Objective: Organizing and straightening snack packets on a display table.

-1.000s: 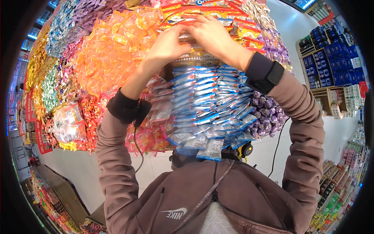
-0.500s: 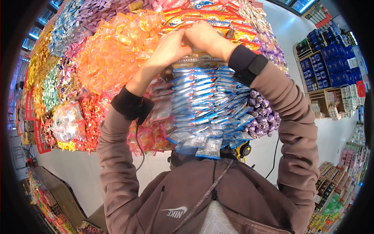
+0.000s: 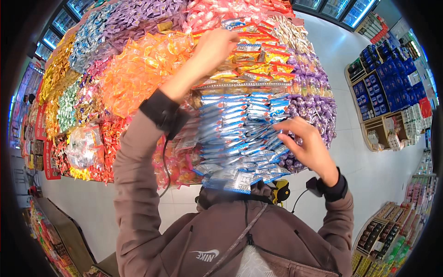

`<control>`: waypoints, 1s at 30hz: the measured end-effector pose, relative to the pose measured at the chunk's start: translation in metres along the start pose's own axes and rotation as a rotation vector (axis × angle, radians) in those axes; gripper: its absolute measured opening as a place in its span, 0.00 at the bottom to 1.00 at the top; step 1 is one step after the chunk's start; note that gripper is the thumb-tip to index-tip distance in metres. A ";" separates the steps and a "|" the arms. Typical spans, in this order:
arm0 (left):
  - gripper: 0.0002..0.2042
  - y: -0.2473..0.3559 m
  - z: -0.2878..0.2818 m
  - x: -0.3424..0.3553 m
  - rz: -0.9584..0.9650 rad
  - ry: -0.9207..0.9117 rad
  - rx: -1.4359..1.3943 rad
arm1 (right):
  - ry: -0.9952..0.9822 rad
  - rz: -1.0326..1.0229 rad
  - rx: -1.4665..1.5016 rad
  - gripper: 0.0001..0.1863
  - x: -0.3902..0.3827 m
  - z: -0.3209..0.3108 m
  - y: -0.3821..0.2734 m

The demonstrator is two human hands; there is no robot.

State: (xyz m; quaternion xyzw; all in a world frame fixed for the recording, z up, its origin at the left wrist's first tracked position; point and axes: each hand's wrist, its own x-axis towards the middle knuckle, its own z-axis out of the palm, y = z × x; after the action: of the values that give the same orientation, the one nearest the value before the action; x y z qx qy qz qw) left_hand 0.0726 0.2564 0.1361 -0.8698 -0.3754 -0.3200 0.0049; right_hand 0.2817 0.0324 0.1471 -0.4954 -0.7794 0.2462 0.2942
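Observation:
My left hand (image 3: pixel 217 46) reaches far over the display, above the upper rows of yellow and red snack packets (image 3: pixel 272 57). Its fingers bend downward and are partly hidden by the back of the hand, so whether they grip a packet does not show. My right hand (image 3: pixel 304 143) is open, thumb and forefinger apart, at the right edge of the blue and silver packets (image 3: pixel 235 124). Those packets stand in overlapping rows close to my body. Beside the right hand lie purple-wrapped round sweets (image 3: pixel 314 108).
Orange-wrapped candies (image 3: pixel 134 69) heap up to the left. A strip-like divider (image 3: pixel 244 85) runs between the yellow and blue packets. Purple candies (image 3: pixel 138 18) and pink ones (image 3: pixel 221 11) lie at the far side. Shelves of blue goods (image 3: pixel 392 87) stand to the right across the floor.
Both hands were together over the yellow and red packets. The right hand has drawn back toward me and right, down to the blue packets; the left has shifted slightly farther away.

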 end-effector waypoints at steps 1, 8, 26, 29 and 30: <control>0.09 0.000 0.005 0.010 0.022 -0.035 0.064 | 0.028 -0.001 0.017 0.09 -0.007 0.002 -0.001; 0.07 -0.003 0.037 0.026 -0.013 -0.117 0.171 | 0.080 0.166 0.234 0.10 -0.049 0.011 0.010; 0.05 0.145 -0.008 -0.040 0.153 -0.155 -1.267 | 0.032 0.190 0.915 0.14 -0.061 -0.026 0.060; 0.06 0.166 0.010 -0.053 0.053 -0.298 -1.644 | -0.069 0.140 1.080 0.18 -0.063 -0.032 0.067; 0.07 0.171 0.014 -0.055 0.052 -0.336 -1.682 | -0.152 0.114 1.186 0.18 -0.066 -0.033 0.074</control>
State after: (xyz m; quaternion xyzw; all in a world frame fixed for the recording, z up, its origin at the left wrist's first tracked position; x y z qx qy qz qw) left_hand 0.1640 0.1008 0.1339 -0.6286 0.0108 -0.3589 -0.6899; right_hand 0.3731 0.0039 0.1061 -0.2686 -0.5001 0.6893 0.4500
